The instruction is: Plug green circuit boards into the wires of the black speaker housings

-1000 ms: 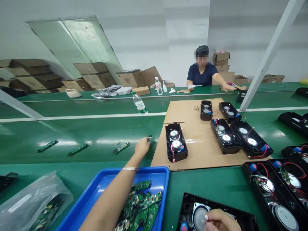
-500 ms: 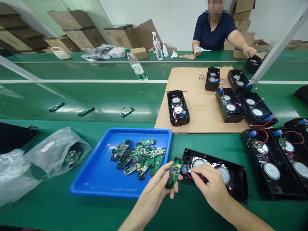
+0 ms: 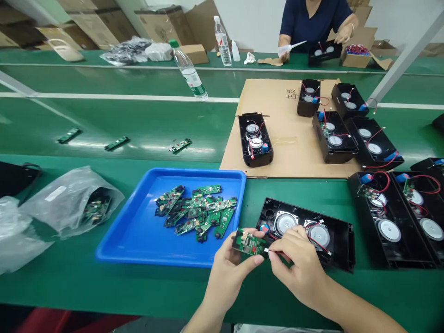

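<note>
The left hand [image 3: 227,268] holds a green circuit board [image 3: 247,243] between its thumb, by the near edge, and curled fingers whose tips show beyond the far edge. The board is a thin, flat rectangle, its face crowded with tiny soldered parts. At its right end, the right hand [image 3: 301,261] pinches a small white connector [image 3: 266,250] between thumb and forefinger, the other fingers folded in; whether plug and board touch cannot be told.

Just beyond the hands lies an open speaker housing [image 3: 338,245] of smooth black plastic, an oblong shell with two round, pale-centred drivers [image 3: 286,224] in metal frames, thin red and black wires, and a blue cylindrical component [image 3: 264,228].

To the left, a glossy blue plastic tray [image 3: 128,245] with rounded corners bears a loose heap of similar boards [image 3: 196,210]. Left of it, a crinkled translucent bag [image 3: 62,203] holds more boards. On the right stand long black housings [image 3: 398,252] with wired drivers.

Farther off, more housings rest on a flat, matte cardboard sheet [image 3: 284,162], and a clear bottle with a green cap [image 3: 190,74] leans at a tilt. Across the green bench, a co-worker in a dark top [image 3: 314,23] handles another black housing [image 3: 324,52].
</note>
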`<state>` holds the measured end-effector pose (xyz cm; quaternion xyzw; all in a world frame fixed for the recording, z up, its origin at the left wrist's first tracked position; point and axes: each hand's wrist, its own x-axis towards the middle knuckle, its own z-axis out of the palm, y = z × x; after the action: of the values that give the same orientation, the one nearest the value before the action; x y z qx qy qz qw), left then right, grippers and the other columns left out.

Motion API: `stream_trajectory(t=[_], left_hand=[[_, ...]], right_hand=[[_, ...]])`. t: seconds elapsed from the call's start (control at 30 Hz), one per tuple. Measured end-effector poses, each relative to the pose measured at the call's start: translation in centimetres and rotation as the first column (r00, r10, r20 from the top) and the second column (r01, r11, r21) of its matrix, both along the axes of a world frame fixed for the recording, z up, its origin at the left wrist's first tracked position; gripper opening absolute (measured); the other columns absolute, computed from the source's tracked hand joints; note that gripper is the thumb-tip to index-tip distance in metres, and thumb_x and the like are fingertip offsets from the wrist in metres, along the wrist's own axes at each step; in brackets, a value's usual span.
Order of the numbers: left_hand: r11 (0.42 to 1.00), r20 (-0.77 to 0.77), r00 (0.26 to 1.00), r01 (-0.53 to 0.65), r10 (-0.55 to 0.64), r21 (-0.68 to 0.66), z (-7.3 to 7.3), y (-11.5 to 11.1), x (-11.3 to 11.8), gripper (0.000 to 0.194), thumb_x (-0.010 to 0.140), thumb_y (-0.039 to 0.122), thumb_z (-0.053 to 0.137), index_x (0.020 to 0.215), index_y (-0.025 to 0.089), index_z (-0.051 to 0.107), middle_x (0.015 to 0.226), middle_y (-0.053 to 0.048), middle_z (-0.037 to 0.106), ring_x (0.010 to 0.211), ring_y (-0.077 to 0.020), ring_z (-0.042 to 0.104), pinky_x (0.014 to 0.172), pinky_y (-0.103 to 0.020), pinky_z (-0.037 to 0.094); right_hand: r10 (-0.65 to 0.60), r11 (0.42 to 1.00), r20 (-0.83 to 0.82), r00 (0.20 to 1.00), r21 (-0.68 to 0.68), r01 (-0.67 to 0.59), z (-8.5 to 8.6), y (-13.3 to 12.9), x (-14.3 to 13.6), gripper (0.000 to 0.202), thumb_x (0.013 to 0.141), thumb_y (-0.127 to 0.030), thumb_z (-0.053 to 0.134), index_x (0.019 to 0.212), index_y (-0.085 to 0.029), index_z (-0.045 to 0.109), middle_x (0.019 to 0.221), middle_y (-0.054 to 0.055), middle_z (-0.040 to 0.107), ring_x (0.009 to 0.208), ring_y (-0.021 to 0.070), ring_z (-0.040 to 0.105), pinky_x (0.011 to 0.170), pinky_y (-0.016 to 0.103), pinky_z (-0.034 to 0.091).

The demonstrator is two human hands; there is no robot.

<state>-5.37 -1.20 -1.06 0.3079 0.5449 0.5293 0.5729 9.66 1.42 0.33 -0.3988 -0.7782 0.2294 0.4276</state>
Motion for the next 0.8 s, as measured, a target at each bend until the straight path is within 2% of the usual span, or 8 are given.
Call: stream_trajectory(t=[0.1,0.2,0.27,0.4,0.5,0.57,0.67,0.8], left_hand=[[0.994,-0.144,0.988,-0.033,0.047,0.1,0.0,-0.5,0.0,0.028,0.067,0.025,0.078,0.087,0.023,0.059,0.102,-0.006,0.074,0.103,-0.0237,0.065,0.088,-0.033,0.052],[0.986,-0.146,0.989,0.06,-0.038,0.154,-0.1,-0.9,0.2,0.019,0.076,0.024,0.07,0.088,0.025,0.056,0.117,-0.006,0.068,0.103,-0.0223,0.066,0.084,-0.03,0.054],[0.975,-0.208,0.977,0.098,-0.056,0.201,-0.5,-1.1,0.4,0.017,0.082,0.023,0.064,0.097,0.026,0.058,0.126,-0.007,0.063,0.106,-0.0219,0.064,0.085,-0.029,0.054],[0.924,-0.479,0.877,0.155,0.034,0.35,-1.2,-1.4,0.5,0.042,0.086,0.014,0.055,0.123,0.034,0.054,0.136,-0.001,0.054,0.124,-0.0197,0.049,0.1,-0.029,0.045],[0.886,-0.604,0.797,0.273,0.01,0.376,-1.2,-1.6,0.3,0.055,0.083,0.009,0.056,0.129,0.039,0.05,0.138,0.001,0.051,0.125,-0.0204,0.049,0.101,-0.03,0.044],[0.87,-0.637,0.77,0.329,-0.023,0.367,-1.1,-1.6,0.1,0.061,0.081,0.008,0.058,0.132,0.038,0.046,0.14,0.0,0.049,0.125,-0.0222,0.049,0.101,-0.032,0.044],[0.853,-0.633,0.773,0.354,-0.036,0.384,-1.0,-1.6,0.1,0.059,0.083,0.008,0.053,0.134,0.037,0.044,0.143,-0.001,0.045,0.127,-0.0231,0.046,0.103,-0.035,0.042],[0.904,-0.57,0.822,0.239,0.006,0.355,-1.4,-1.9,0.4,0.065,0.086,0.011,0.05,0.141,0.039,0.029,0.15,0.0,0.033,0.136,-0.0222,0.031,0.108,-0.036,0.035]], right_hand=[[-0.008,1.0,0.01,1.0,-0.008,0.008,-0.2,-0.2,-0.1,0.019,0.083,-0.01,0.047,0.066,-0.017,0.048,0.055,-0.007,0.042,0.053,0.0077,0.039,0.061,0.024,0.03],[-0.035,0.999,0.029,0.999,0.021,0.035,-0.5,-0.3,-0.5,0.02,0.083,-0.009,0.046,0.065,-0.017,0.046,0.055,-0.006,0.044,0.054,0.0082,0.039,0.061,0.025,0.029],[-0.057,0.996,0.054,0.997,0.069,0.053,-0.6,-0.3,-0.8,0.021,0.084,-0.008,0.045,0.065,-0.017,0.045,0.056,-0.005,0.045,0.055,0.0093,0.039,0.06,0.025,0.029],[-0.087,0.987,0.097,0.991,0.146,0.073,-0.6,-0.4,-1.3,0.024,0.085,-0.007,0.043,0.064,-0.018,0.046,0.056,-0.003,0.045,0.056,0.0112,0.038,0.059,0.027,0.029],[-0.09,0.983,0.115,0.989,0.169,0.07,-0.4,-0.4,-1.4,0.025,0.086,-0.007,0.044,0.064,-0.017,0.048,0.057,-0.003,0.044,0.056,0.0118,0.038,0.059,0.027,0.029],[-0.085,0.983,0.125,0.988,0.175,0.062,-0.4,-0.3,-1.3,0.026,0.087,-0.006,0.044,0.064,-0.017,0.049,0.057,-0.003,0.042,0.056,0.0119,0.037,0.059,0.028,0.029],[-0.081,0.983,0.148,0.986,0.173,0.055,-0.4,-0.2,-1.2,0.027,0.087,-0.006,0.044,0.063,-0.017,0.05,0.057,-0.003,0.042,0.055,0.012,0.037,0.058,0.028,0.029],[-0.076,0.984,0.174,0.982,0.173,0.046,-0.5,-0.1,-1.1,0.027,0.088,-0.006,0.044,0.064,-0.017,0.052,0.056,-0.003,0.043,0.055,0.012,0.036,0.058,0.029,0.028]])
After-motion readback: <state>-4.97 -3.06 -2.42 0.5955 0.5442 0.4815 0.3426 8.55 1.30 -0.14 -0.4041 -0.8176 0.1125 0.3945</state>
